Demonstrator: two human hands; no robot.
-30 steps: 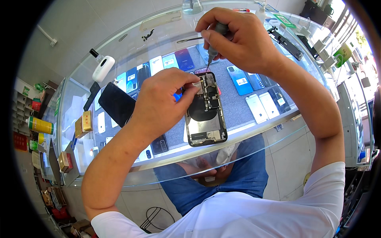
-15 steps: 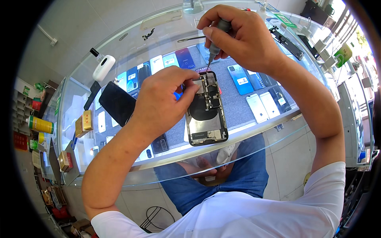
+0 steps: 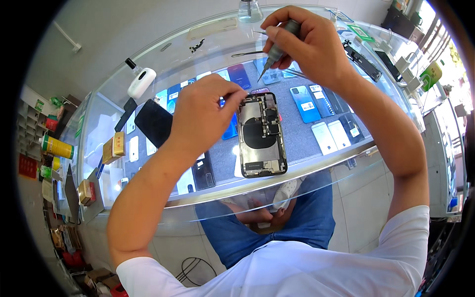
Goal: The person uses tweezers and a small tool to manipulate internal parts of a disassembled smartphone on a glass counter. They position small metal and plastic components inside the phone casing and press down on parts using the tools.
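An opened smartphone (image 3: pixel 260 133), its circuit board and inner metal plate exposed, lies upright before me on the glass counter (image 3: pixel 292 173). My left hand (image 3: pixel 203 106) reaches to its upper left corner, thumb and index finger pinched together there. What sits between those fingertips is too small to make out. Above the phone's top edge, my right hand (image 3: pixel 316 47) is closed around a grey screwdriver (image 3: pixel 280 47), its thin tip pointing down and apart from the phone. A slim dark tool with a looped end (image 3: pixel 247 54) sticks out to the left behind the screwdriver.
Under the glass lie several phones, among them a blue one (image 3: pixel 305 104) and white ones (image 3: pixel 324 138). A dark phone (image 3: pixel 154 123) and a white rounded device (image 3: pixel 142 82) are at left, with a small yellow box (image 3: pixel 118 144). A glass jar (image 3: pixel 250 11) stands far back.
My right hand has lifted the screwdriver's tip up off the phone's top edge. The left fingertips have shifted to the upper left corner. The phone now lies straighter.
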